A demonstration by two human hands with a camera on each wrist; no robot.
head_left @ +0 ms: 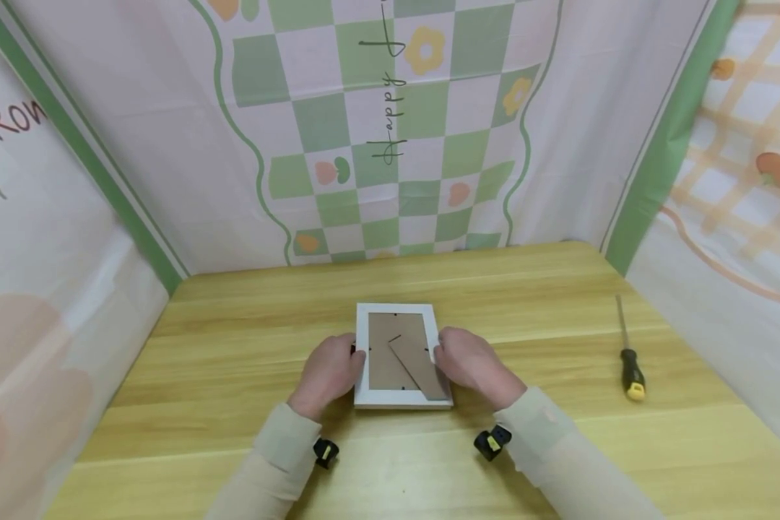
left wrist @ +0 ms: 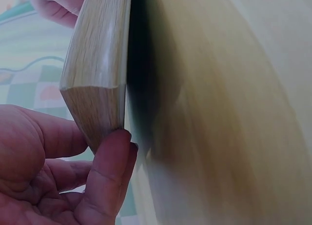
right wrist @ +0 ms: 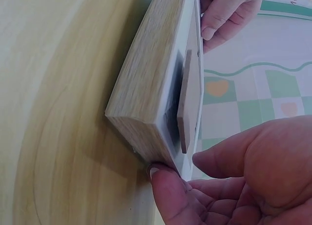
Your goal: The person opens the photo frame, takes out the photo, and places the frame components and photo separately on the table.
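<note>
While the picture frame (head_left: pixel 398 361) lies back-side up in the head view, the left hand (head_left: pixel 330 370) and right hand (head_left: pixel 473 365) grip its sides, some fingers hidden; whether it touches the desk (head_left: pixel 234 390) I cannot tell. In the left wrist view, fingers clamp its wood-grain edge, the far end cut off. In the right wrist view, fingers pinch around a corner, front face unseen.
</note>
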